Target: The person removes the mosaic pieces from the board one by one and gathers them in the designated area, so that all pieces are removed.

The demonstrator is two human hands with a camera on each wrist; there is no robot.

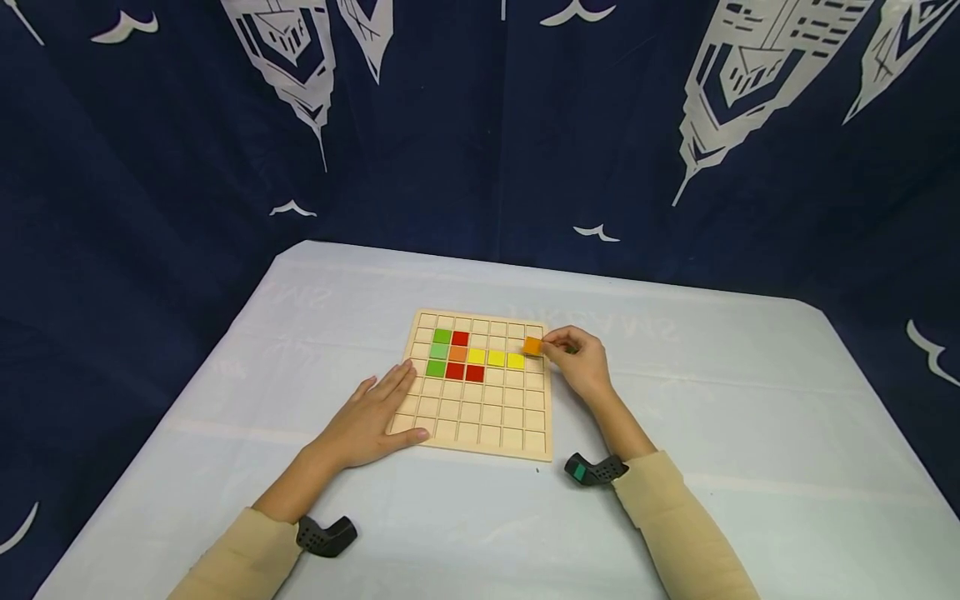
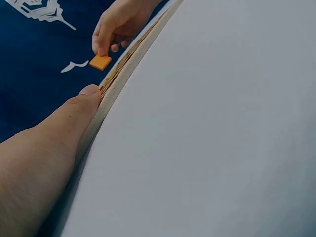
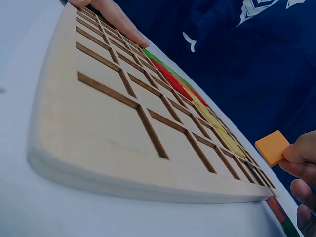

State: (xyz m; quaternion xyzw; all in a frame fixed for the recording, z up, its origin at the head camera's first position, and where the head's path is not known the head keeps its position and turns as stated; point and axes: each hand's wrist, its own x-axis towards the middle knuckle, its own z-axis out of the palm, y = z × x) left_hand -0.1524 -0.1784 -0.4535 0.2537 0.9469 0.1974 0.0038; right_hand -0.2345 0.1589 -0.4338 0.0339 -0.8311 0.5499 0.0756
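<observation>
A square wooden grid board (image 1: 480,451) lies on the table, several coloured square tiles set in its cells. Three greenish tiles (image 1: 437,352) form a column beside red tiles (image 1: 475,373) and an orange-red one (image 1: 457,354). Yellow tiles (image 1: 496,358) run rightward from there. My right hand (image 1: 581,362) pinches an orange tile (image 3: 272,148) by one corner, raised above the board's right side. On the board's left edge rests my left hand (image 1: 369,421), fingers extended, thumb (image 2: 89,98) at the near edge.
A white-covered table (image 1: 712,417) surrounds the board. Red and green pieces (image 3: 282,217) lie beside the board under the right hand, hidden in the head view. Behind the table hangs a dark blue curtain (image 1: 495,150) with white prints. Each wrist wears a black device (image 1: 326,537).
</observation>
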